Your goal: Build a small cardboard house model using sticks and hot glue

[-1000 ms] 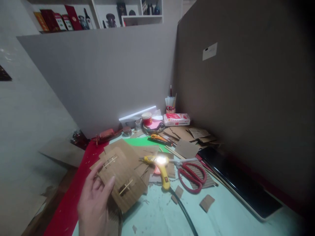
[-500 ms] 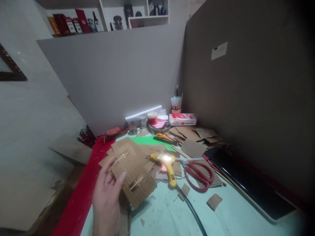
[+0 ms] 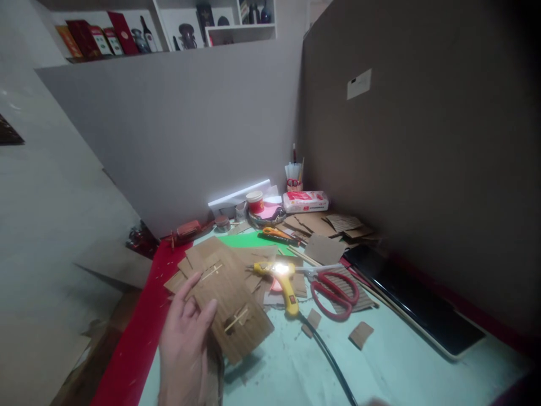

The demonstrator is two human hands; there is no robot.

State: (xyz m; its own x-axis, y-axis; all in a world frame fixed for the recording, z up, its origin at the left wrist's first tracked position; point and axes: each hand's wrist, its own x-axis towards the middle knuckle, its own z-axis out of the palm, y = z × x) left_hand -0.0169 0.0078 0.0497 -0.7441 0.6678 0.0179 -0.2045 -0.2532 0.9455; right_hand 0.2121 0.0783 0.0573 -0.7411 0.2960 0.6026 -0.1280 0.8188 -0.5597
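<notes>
My left hand [image 3: 185, 344] is at the lower left, fingers wrapped round the near edge of a corrugated cardboard panel [image 3: 230, 307] that has two small window cut-outs crossed by thin sticks. The panel is tilted up over other cardboard pieces. To its right a yellow hot glue gun [image 3: 284, 280] lies on the pale green table top [image 3: 389, 366], its black cord running toward me. Red-handled scissors [image 3: 333, 290] lie just right of the gun. My right hand is out of view.
Cardboard scraps [image 3: 327, 237], a green sheet [image 3: 247, 241], an orange cutter [image 3: 276, 233], a tissue pack [image 3: 305, 201], a red cup [image 3: 255, 201] and a pen holder [image 3: 294, 179] crowd the far corner. A dark tablet [image 3: 416, 304] lies right. Grey partitions [image 3: 190, 129] wall the desk.
The view has swung a little left and right again. My left hand keeps its hold on the cardboard panel, which has barely shifted.
</notes>
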